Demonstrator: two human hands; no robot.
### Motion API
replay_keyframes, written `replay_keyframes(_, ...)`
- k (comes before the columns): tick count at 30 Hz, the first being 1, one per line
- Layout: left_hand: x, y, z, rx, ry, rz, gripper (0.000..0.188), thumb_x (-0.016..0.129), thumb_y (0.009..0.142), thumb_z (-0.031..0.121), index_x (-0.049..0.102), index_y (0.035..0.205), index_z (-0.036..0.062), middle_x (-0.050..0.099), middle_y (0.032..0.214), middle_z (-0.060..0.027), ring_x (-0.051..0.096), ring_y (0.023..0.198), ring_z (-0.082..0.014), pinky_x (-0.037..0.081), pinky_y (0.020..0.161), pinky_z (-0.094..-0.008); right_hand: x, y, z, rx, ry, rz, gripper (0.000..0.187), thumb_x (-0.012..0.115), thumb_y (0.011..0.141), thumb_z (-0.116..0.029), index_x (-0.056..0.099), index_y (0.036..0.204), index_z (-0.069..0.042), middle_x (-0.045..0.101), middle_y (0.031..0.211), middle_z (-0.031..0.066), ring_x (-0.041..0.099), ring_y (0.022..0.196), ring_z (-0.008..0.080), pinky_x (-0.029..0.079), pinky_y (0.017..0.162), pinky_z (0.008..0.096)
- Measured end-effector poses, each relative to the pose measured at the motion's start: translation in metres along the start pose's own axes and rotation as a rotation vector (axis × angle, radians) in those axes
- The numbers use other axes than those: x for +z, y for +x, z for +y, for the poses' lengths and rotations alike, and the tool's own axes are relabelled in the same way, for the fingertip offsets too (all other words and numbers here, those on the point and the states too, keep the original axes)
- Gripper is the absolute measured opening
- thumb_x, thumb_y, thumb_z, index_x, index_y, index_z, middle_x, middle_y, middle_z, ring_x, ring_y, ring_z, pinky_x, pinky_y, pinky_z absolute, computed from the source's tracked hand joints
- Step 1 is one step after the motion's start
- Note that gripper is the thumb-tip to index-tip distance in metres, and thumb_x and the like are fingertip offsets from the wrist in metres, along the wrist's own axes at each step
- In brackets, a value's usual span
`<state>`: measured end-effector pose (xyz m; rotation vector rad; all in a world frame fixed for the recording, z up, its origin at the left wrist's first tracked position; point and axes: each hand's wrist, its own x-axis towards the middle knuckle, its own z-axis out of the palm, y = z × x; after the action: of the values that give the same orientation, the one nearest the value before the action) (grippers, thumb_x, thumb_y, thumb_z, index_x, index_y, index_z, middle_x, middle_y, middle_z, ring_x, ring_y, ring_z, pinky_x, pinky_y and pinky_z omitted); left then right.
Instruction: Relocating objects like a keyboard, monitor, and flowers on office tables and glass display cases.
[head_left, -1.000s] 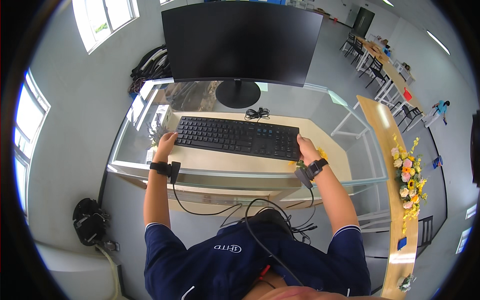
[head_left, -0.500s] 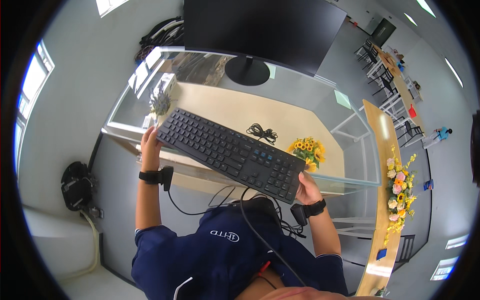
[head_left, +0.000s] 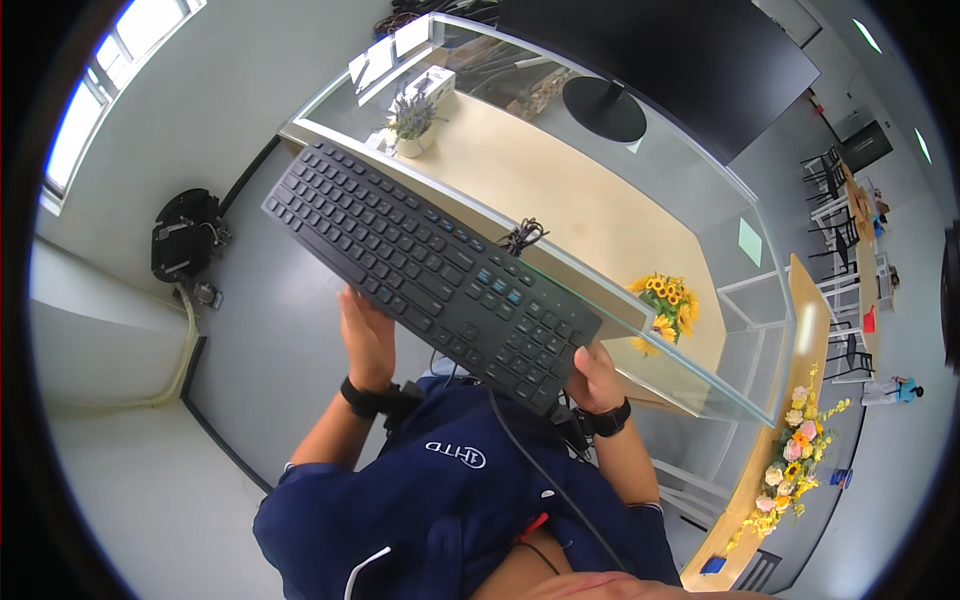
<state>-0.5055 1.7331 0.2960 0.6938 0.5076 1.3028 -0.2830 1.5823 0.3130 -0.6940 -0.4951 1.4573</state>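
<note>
A black keyboard (head_left: 430, 275) is held up in front of me, slanting from upper left to lower right with its keys facing up. My right hand (head_left: 597, 380) grips its right end, the thumb on top and the fingers hidden underneath. My left hand (head_left: 368, 340) is against the near long edge, left of the middle. Its visible fingers are stretched out, with no thumb over the keys; part of it is hidden by the keyboard. A bundled black cable (head_left: 522, 236) shows just past the far edge of the keyboard. Both wrists wear black bands.
Beyond the keyboard is a glass-topped display table (head_left: 600, 215) with a potted lavender plant (head_left: 412, 125), sunflowers (head_left: 668, 305) and a large black monitor (head_left: 680, 65). A wooden counter (head_left: 808, 310) with a flower arrangement (head_left: 790, 465) runs along the right. A black device (head_left: 187, 237) stands by the left wall.
My left hand has left the keyboard's left end and moved to its near edge. The keyboard tilts more steeply and sits closer to me. The view has turned left.
</note>
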Motion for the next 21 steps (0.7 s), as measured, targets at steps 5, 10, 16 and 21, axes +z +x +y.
replay_keyframes(5, -0.005, -0.060, 0.001, 0.099, 0.038, 0.080, 0.050, 0.020, 0.091, 0.038, 0.029, 0.125, 0.0023, 0.039, 0.124, -0.0089, 0.038, 0.112, -0.0211, 0.029, 0.094, -0.0339, 0.015, 0.027, 0.032, 0.174, 0.040, -0.141, 0.050, 0.052, 0.083, -0.023, 0.029, 0.123, -0.003, 0.043, 0.119, 0.0112, 0.046, 0.106, 0.0211, 0.041, 0.085, 0.0354)
replay_keyframes(10, -0.017, -0.068, 0.015, 0.184, 0.070, 0.372, 0.044, 0.021, 0.092, 0.032, 0.036, 0.116, -0.0018, 0.048, 0.111, -0.0120, 0.049, 0.099, -0.0224, 0.039, 0.086, -0.0321, 0.037, 0.041, 0.059, 0.388, 0.060, -0.262, 0.044, 0.047, 0.086, -0.025, 0.031, 0.121, -0.005, 0.047, 0.114, 0.0085, 0.050, 0.101, 0.0193, 0.043, 0.083, 0.0361)
replay_keyframes(16, -0.050, -0.051, -0.014, -0.005, 0.152, 0.546, 0.039, 0.021, 0.091, 0.024, 0.037, 0.114, -0.0029, 0.048, 0.108, -0.0131, 0.049, 0.099, -0.0234, 0.041, 0.085, -0.0334, 0.024, 0.043, 0.075, 0.542, 0.053, -0.137, 0.036, 0.043, 0.087, -0.027, 0.038, 0.116, -0.007, 0.050, 0.110, 0.0074, 0.051, 0.099, 0.0196, 0.041, 0.085, 0.0357)
replay_keyframes(21, -0.057, -0.023, -0.050, -0.265, 0.237, 0.543, 0.034, 0.022, 0.089, 0.019, 0.043, 0.102, -0.0034, 0.052, 0.096, -0.0125, 0.054, 0.086, -0.0226, 0.045, 0.077, -0.0323, -0.003, 0.036, 0.081, 0.501, 0.143, -0.017, 0.032, 0.045, 0.086, -0.025, 0.043, 0.112, -0.007, 0.051, 0.109, 0.0076, 0.050, 0.099, 0.0193, 0.040, 0.085, 0.0335)
